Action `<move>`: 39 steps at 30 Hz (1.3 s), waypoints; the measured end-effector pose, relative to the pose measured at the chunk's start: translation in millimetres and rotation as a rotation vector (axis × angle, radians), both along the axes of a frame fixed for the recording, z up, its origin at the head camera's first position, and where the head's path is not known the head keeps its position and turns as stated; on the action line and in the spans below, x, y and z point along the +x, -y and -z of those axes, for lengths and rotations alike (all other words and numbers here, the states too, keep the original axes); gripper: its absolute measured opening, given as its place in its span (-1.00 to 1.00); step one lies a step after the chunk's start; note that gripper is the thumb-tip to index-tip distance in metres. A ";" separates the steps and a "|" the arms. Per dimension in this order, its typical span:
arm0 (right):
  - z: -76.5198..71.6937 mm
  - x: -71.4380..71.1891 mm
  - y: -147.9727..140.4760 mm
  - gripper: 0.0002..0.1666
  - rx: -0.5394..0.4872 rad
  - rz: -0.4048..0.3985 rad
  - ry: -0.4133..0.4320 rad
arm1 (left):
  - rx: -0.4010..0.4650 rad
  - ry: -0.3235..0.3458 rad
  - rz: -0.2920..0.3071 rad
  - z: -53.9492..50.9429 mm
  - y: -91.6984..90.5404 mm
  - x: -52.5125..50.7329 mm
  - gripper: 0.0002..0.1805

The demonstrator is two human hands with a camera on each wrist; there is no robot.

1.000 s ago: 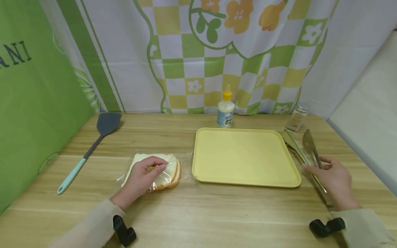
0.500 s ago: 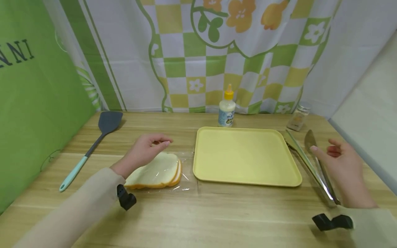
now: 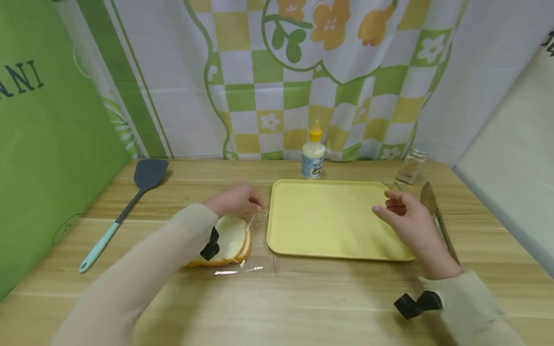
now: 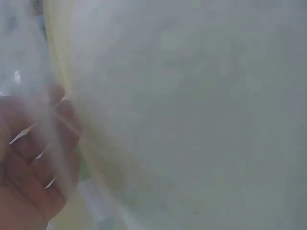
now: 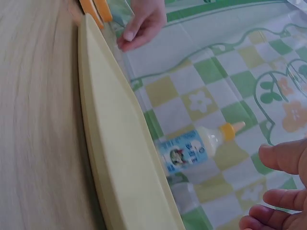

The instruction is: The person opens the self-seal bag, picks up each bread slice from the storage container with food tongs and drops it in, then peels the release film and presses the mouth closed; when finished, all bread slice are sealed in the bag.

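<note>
Two or so slices of white bread (image 3: 233, 240) with orange-brown crust lie in a clear plastic bag (image 3: 259, 250) left of the tray. My left hand (image 3: 235, 198) is over the bag's far right part, its fingertips pinching the film, which is pulled up in a thin fold below them. In the left wrist view, bread and hazy film fill most of the picture beside the curled fingers (image 4: 38, 153). Above the right side of the yellow tray (image 3: 324, 221) hovers my right hand (image 3: 407, 221), fingers loosely bent, holding nothing.
Metal tongs (image 3: 437, 221) lie right of the tray, partly hidden by my right hand. Behind the tray stand a yellow-capped squeeze bottle (image 3: 313, 156) and, farther right, a glass shaker (image 3: 412, 164). A spatula (image 3: 130, 206) lies at left. A checked curtain (image 3: 268, 96) hangs behind.
My left hand has moved right across the bread to the bag's far right part and pinches the film. My right hand has left the tongs and moved left over the tray.
</note>
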State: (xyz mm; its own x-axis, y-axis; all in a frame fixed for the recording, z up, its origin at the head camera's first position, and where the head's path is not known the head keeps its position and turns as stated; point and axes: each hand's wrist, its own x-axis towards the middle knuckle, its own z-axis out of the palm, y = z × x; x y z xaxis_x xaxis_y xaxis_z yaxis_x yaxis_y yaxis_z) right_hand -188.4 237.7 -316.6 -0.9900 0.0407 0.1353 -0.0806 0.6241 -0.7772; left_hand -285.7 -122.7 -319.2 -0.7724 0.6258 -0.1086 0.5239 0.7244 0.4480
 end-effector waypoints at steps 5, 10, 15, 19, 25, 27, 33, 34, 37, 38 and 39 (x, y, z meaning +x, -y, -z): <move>3.9 -4.6 18.6 -0.33 -0.051 -0.054 0.019 | -0.013 0.100 -0.029 8.3 -3.7 3.4 -0.88; 6.4 -9.1 32.6 -0.32 -0.068 -0.087 0.045 | 0.010 0.104 -0.053 12.0 -4.1 8.9 -0.89; 8.7 -13.7 44.4 -0.35 -0.098 -0.107 0.061 | 0.019 0.110 -0.028 17.5 -1.0 12.3 -0.79; 10.2 -17.2 50.6 -0.37 -0.107 -0.124 0.069 | 0.015 0.076 -0.019 23.4 1.8 11.9 -0.79; 12.1 -21.9 57.4 -0.39 -0.136 -0.151 0.078 | 0.041 0.051 -0.015 30.0 2.8 14.7 -0.83; 12.6 -23.0 59.3 -0.40 -0.148 -0.163 0.085 | 0.048 0.054 -0.024 31.4 1.9 16.8 -0.81; 16.1 -25.7 63.6 -0.42 -0.151 -0.177 0.104 | 0.015 0.034 -0.046 31.6 -0.4 23.3 -0.77; 16.9 -26.1 64.1 -0.42 -0.149 -0.176 0.108 | 0.001 0.025 -0.044 31.6 -0.6 23.9 -0.78; 19.0 -27.7 65.8 -0.42 -0.149 -0.177 0.120 | -0.013 0.004 -0.057 32.3 0.3 24.8 -0.79; 19.5 -28.4 66.6 -0.42 -0.151 -0.178 0.123 | -0.007 -0.011 -0.068 33.3 1.4 24.6 -0.80; 19.8 -29.0 67.5 -0.41 -0.151 -0.179 0.126 | 0.006 -0.027 -0.083 34.5 2.8 24.8 -0.81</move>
State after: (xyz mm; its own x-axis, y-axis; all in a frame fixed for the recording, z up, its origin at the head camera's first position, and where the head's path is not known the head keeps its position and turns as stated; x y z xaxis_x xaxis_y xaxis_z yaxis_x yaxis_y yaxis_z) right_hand -217.3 170.2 -336.5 -0.9918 -0.1266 0.0166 -0.0764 0.4846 -0.8714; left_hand -260.9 -125.4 -353.7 -0.8245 0.5597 -0.0835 0.4738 0.7634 0.4390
